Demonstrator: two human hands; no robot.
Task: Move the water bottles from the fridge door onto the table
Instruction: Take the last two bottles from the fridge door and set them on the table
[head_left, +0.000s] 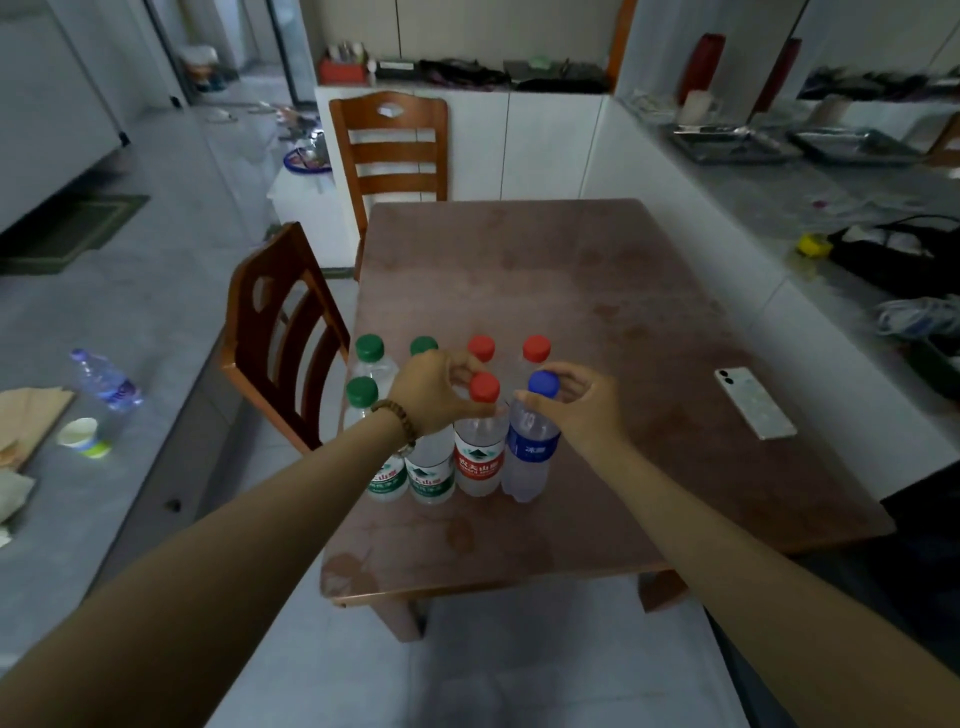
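Observation:
Several water bottles stand grouped near the left front of the brown table (597, 291). My left hand (434, 392) grips the neck of a red-capped bottle (480, 457) with a red label. My right hand (582, 402) holds the neck of a blue-capped bottle (532, 452) with a blue label, right beside it. Both bottles stand upright on the table. Green-capped bottles (370, 349) stand to the left, partly hidden by my left forearm. Two more red-capped bottles (536, 349) stand behind.
A phone (753, 402) lies on the table's right side. Two wooden chairs (283, 332) stand at the table's left and far end. On the left counter lie a plastic bottle (106, 382) and a paper cup (80, 435). A cluttered counter runs along the right.

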